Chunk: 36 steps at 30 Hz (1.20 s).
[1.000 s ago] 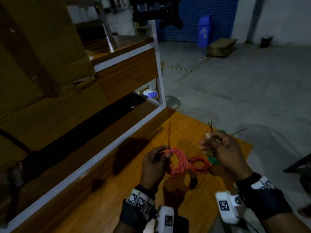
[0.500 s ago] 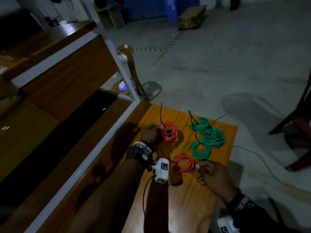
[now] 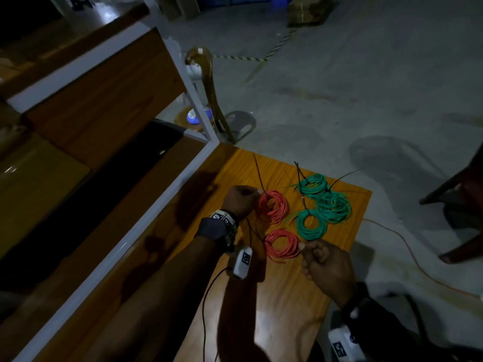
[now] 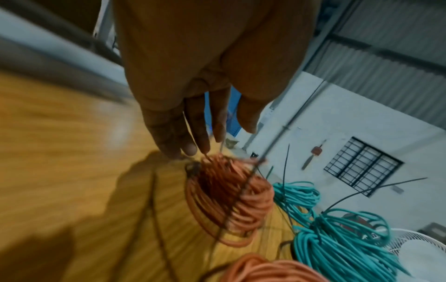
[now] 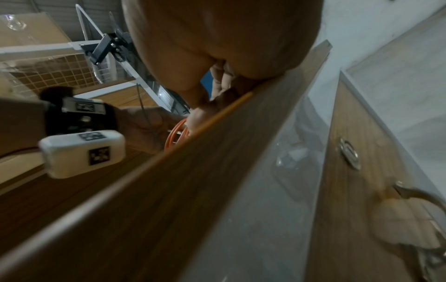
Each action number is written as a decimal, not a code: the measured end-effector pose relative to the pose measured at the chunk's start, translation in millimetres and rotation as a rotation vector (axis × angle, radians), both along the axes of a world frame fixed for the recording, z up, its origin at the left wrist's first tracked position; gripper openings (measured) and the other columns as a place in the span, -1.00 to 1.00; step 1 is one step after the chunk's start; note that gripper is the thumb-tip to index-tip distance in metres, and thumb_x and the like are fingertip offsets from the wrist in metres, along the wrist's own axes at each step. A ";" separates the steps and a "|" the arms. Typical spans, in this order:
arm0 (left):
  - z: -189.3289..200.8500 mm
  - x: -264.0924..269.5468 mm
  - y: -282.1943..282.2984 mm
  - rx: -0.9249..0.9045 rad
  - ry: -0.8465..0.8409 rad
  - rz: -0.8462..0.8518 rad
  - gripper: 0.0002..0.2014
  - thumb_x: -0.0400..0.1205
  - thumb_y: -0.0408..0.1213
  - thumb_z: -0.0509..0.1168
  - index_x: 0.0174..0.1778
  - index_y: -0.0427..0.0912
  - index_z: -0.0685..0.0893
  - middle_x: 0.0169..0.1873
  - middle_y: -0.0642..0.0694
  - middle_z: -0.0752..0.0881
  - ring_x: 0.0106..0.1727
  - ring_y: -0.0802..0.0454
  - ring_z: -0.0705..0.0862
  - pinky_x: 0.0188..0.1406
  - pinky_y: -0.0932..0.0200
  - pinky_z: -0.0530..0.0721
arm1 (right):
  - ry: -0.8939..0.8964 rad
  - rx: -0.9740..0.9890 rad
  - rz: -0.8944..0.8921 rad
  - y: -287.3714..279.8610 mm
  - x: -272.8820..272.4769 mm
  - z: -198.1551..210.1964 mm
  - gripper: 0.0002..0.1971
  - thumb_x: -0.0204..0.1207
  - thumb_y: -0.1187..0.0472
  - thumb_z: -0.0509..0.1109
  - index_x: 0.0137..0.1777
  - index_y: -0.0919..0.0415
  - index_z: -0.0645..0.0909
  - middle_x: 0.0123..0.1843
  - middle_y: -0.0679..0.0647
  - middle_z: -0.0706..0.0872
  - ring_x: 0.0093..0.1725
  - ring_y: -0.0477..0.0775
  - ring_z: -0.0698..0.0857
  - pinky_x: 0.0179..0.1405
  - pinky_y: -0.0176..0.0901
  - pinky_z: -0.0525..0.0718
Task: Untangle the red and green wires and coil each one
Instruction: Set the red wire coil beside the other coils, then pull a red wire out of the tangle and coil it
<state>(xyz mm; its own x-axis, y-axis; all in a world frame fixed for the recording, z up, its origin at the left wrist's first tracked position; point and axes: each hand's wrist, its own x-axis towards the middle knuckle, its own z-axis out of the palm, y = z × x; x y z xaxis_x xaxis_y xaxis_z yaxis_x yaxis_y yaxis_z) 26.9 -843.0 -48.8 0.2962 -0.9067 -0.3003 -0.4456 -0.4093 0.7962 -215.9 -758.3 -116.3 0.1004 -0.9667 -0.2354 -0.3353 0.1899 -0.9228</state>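
Note:
Two red wire coils lie on the orange wooden table. My left hand pinches the far red coil at its left rim, by a black tie; in the left wrist view its fingertips sit on the top of that far red coil. My right hand is curled, and its thumb and fingers meet at the right rim of the near red coil. Three green coils, each with a black tie, lie together beyond it and no hand touches them.
A wooden shelf unit with a white frame runs along the table's left side. The table's right edge lies just beside my right hand, with grey floor beyond. A dark chair and an orange cable are on the floor at the right.
A second ago both hands held the red coils up close together. The coils have since come down apart on the table, the left one farther away. The view has tilted down.

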 end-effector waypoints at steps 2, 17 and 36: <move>11.3 4.8 16.2 -0.017 -0.020 0.000 -0.63 0.70 0.01 0.42 0.01 -0.30 0.82 -0.37 -0.11 0.72 -0.41 0.00 0.59 -0.32 0.07 0.54 | -0.010 0.021 -0.007 -0.1 -0.8 2.6 -0.79 0.64 0.21 0.50 -0.26 0.11 0.71 -0.47 0.11 0.76 -0.49 0.09 0.79 -0.40 0.24 0.83; 62.2 15.2 418.7 -0.258 0.049 0.550 -0.78 0.71 -0.09 0.42 0.20 -0.06 0.84 0.03 0.06 0.86 -0.05 0.05 0.84 -0.09 -0.08 0.85 | 0.065 -0.064 0.377 104.1 19.1 43.7 -0.65 0.59 -0.17 0.39 -0.19 0.09 0.76 -0.36 0.15 0.78 -0.31 0.31 0.75 -0.28 0.08 0.73; 16.0 -28.0 846.8 -0.382 0.130 1.392 -0.92 0.65 -0.32 0.47 0.01 -0.13 0.87 -0.20 -0.11 0.88 -0.26 -0.04 0.84 -0.39 0.22 0.76 | -0.042 -0.079 1.148 465.8 156.9 36.4 -0.69 0.56 -0.25 0.45 -0.16 -0.03 0.70 -0.33 -0.07 0.76 -0.32 -0.04 0.73 -0.31 -0.03 0.68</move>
<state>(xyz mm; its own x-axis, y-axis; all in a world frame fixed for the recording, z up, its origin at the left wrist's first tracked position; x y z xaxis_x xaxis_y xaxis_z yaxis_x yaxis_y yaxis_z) -1.1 3.8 -32.8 0.9773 0.0590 -0.2036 0.2114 -0.1998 0.9568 -59.1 -292.5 -79.9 0.9375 -0.3120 -0.1542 -0.2420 -0.2662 -0.9330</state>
